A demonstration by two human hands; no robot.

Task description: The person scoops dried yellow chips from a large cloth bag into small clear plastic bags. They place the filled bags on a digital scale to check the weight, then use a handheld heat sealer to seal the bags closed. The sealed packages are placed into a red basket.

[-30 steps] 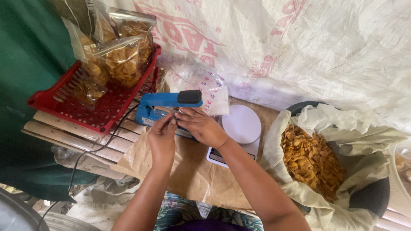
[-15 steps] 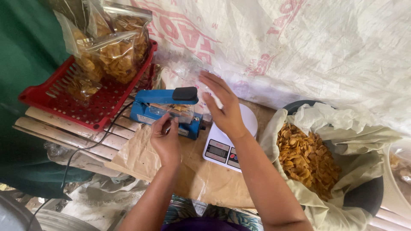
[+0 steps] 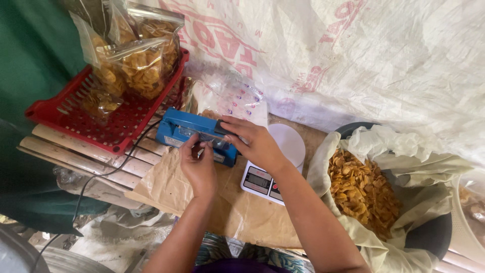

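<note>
View from the head camera, looking down. A blue heat sealer (image 3: 194, 134) lies on the table (image 3: 151, 189) directly ahead of the person, at the far edge of a sheet of brown paper, its long axis running from upper left to lower right across the view. A clear plastic bag (image 3: 227, 96) of chips lies beyond the sealer, leaning toward the white sheeting behind, with its near edge seemingly drawn toward the sealing bar; whether that edge sits fully between bar and base cannot be told. The right hand (image 3: 255, 144) rests palm down over the right end of the sealer, on its dark handle, fingers spread and loosely curved, pressing rather than gripping. The left hand (image 3: 198, 164) comes up from the near side to the middle of the sealer's front edge, fingers pinched together at the edge of the bag there; what exactly lies between the fingertips is too small to tell. Both hands touch the sealer, the right lying over it from above, the left just beside its near edge. A white digital scale (image 3: 262, 179) stands just right of the sealer, partly under the right forearm. A red basket (image 3: 76, 119) holding filled bags sits to the left, touching the sealer's cable side. A lined tub of loose chips (image 3: 361, 189) stands well to the right
</note>
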